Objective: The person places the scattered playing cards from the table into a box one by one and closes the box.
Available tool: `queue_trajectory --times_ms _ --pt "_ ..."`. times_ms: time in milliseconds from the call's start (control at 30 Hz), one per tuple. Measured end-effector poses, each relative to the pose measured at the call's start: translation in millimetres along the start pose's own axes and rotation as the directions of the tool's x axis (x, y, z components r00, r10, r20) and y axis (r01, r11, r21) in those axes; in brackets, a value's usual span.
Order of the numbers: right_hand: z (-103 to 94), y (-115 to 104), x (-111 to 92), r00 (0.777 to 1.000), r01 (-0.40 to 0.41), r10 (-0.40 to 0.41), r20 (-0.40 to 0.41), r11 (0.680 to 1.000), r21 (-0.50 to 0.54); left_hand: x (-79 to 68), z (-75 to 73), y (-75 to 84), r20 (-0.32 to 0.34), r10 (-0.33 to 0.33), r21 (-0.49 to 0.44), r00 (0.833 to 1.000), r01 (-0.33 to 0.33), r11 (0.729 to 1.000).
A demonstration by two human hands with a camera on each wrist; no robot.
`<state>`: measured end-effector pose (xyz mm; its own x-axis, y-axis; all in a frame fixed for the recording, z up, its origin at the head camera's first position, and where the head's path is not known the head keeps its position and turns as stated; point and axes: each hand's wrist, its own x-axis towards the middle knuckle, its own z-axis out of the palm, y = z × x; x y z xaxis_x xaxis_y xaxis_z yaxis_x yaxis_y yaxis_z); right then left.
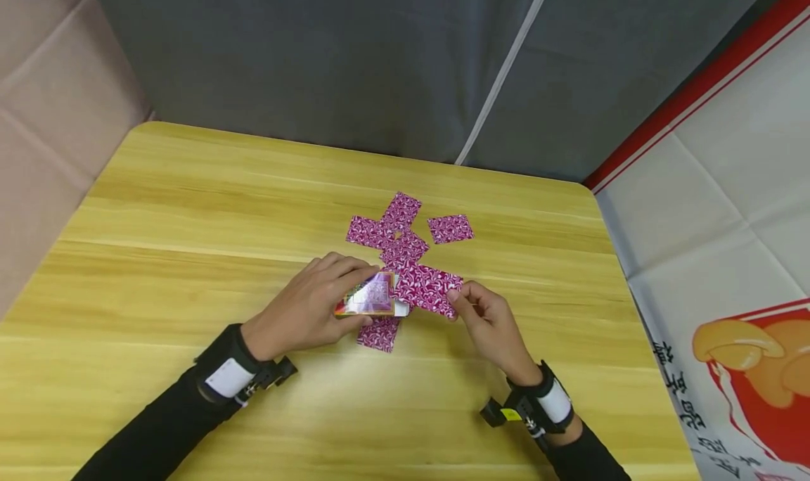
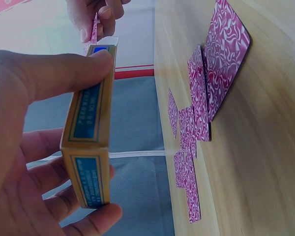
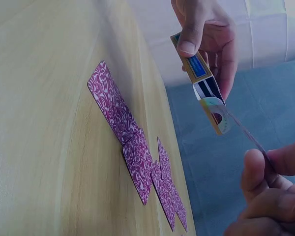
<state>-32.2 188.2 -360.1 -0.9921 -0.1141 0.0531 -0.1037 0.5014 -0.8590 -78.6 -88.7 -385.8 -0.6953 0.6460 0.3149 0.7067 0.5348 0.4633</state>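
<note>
My left hand [image 1: 311, 299] grips a small card box [image 2: 91, 113] by its sides, thumb along one narrow edge. The box is held above the table with its open flap end toward the right, as the right wrist view shows. Between thumb and fingers my right hand [image 1: 492, 324] pinches one playing card [image 1: 429, 289] with a magenta-and-white swirl back. That card's far end is at the box's open end; whether it reaches inside I cannot tell. Below and beyond lie several playing cards [image 1: 401, 212], back up and partly overlapping, with a single card [image 1: 451, 228] apart at the right.
The wooden table [image 1: 190, 207] has a grey curtain [image 1: 329, 59] behind its far edge. Pale cloth hangs at the left, and a white-and-red printed panel [image 1: 747, 207] stands along the right side. Each wrist wears a strapped camera.
</note>
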Motion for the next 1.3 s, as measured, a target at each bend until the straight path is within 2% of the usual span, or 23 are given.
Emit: queue_trajectory --times_ms 233,400,600,933,1167,1300 --pt "1.5 -2.0 -1.1 0.993 0.031 -0.03 0.11 0.999 -0.009 0.4 -0.5 0.6 -0.035 0.019 0.023 0.999 -0.018 1.0" --pt "1.7 -0.7 0.5 0.984 0.055 -0.051 0.171 0.998 -0.019 -0.2 0.3 0.5 -0.023 0.017 0.054 1.0 -0.015 0.998" --pt "-0.5 -0.8 3.6 0.975 0.081 -0.076 0.211 0.997 -0.015 -1.3 1.3 -0.1 -0.011 0.003 0.044 1.0 -0.003 0.999" --pt "7.4 -1.8 6.7 0.966 0.092 -0.093 0.243 0.996 0.018 -0.8 5.8 3.0 -0.01 0.037 0.033 0.999 -0.037 0.999" --pt "24.6 29.3 12.8 0.967 0.094 -0.102 0.233 0.995 0.044 0.1 5.1 6.5 -0.016 0.034 0.014 0.999 -0.034 0.999" --pt "23.9 33.5 13.7 0.977 0.061 -0.071 0.202 0.997 0.057 0.1 2.4 6.3 -0.022 0.033 0.017 0.999 -0.033 0.999"
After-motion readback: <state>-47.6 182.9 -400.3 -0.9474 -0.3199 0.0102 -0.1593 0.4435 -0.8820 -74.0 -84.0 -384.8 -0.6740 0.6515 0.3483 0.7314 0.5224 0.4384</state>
